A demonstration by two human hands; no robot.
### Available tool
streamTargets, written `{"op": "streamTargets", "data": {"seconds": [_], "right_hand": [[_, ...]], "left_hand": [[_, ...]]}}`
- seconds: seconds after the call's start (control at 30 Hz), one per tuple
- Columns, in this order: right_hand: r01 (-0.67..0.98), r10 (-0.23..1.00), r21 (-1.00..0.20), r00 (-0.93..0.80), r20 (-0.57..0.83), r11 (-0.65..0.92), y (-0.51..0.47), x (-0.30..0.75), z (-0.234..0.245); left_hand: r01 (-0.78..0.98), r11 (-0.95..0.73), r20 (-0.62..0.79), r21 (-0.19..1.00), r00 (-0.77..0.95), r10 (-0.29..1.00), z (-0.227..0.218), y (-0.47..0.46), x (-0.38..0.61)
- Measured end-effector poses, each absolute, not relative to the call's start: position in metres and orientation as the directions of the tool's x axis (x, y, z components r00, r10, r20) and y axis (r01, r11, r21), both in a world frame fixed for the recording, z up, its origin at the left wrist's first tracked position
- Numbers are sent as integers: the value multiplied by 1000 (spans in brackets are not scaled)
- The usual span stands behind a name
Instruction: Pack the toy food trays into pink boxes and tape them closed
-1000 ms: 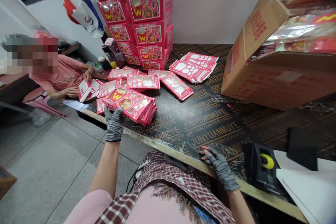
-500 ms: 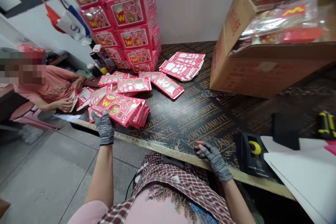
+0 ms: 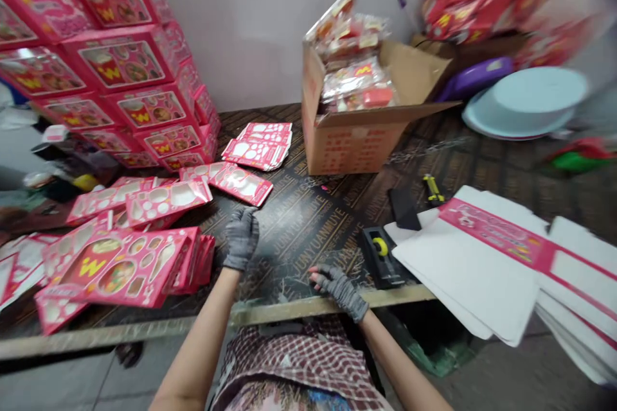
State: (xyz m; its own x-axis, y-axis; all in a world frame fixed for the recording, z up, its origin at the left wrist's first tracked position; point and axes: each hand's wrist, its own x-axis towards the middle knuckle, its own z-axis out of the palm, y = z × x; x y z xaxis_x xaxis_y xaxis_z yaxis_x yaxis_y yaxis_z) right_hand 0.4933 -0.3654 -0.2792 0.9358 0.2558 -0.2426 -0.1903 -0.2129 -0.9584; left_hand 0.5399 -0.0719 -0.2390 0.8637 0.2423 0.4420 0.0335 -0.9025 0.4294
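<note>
My left hand (image 3: 241, 236), in a grey glove, hovers over the dark printed tabletop (image 3: 308, 225) with its fingers loosely bent and nothing in them. It is just right of a fanned stack of flat pink cartons (image 3: 116, 266), apart from it. My right hand (image 3: 337, 286), also gloved with bare fingertips, lies flat near the table's front edge. A black tape dispenser (image 3: 380, 255) stands close to its right.
Assembled pink boxes (image 3: 120, 77) are stacked at the back left. More flat pink cartons (image 3: 260, 144) lie mid-table. An open cardboard box (image 3: 357, 135) of wrapped packets stands behind. White flat sheets (image 3: 482, 263) overhang the right front edge. A pale basin (image 3: 525, 99) sits at the far right.
The view has swung right, and the seated person is out of sight. My left hand came off the pink stack and moved right over bare table. My right hand stays at the edge.
</note>
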Motion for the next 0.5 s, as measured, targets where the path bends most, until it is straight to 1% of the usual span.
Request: {"op": "streamTargets", "data": {"seconds": [0.07,0.1,0.13,0.17,0.2,0.23,0.27,0.3,0.37,0.4,0.43,0.47,0.5], "right_hand": [[37,268,-951,962,-50,-308,-375,497,-250],[172,274,-922,959,77,-346,-382,501,-227],[308,277,-872,938,211,-379,-390,505,-200],[443,269,-797,894,358,-412,-398,511,-168],[561,250,-691,825,506,-455,-406,520,-134],[644,238,-570,743,626,-511,-413,530,-100],[695,241,-442,653,718,-567,-419,545,-65],[713,253,-322,573,780,-623,-423,563,-31],[662,302,-114,479,824,-741,-425,613,30],[607,338,-27,478,811,-795,-423,645,57],[542,377,54,507,775,-839,-420,679,80],[472,406,117,574,712,-874,-416,716,100],[408,404,150,657,636,-901,-412,752,116]], "left_hand": [[141,-907,349,396,891,291,-233,-73,597],[202,-915,273,348,912,305,-232,-72,619],[222,-927,203,302,935,290,-232,-71,636],[224,-942,130,250,956,261,-235,-72,647],[199,-958,67,208,974,217,-238,-74,653],[151,-970,33,191,986,161,-244,-79,655],[103,-977,20,188,994,108,-249,-87,653],[58,-980,16,191,998,62,-254,-96,649],[-27,-978,-3,207,1000,-28,-261,-115,638],[-64,-973,-13,223,998,-68,-262,-122,634],[-98,-965,-12,245,994,-104,-260,-127,631],[-130,-955,2,267,991,-134,-257,-129,631],[-162,-945,23,285,986,-162,-253,-127,632]]}}
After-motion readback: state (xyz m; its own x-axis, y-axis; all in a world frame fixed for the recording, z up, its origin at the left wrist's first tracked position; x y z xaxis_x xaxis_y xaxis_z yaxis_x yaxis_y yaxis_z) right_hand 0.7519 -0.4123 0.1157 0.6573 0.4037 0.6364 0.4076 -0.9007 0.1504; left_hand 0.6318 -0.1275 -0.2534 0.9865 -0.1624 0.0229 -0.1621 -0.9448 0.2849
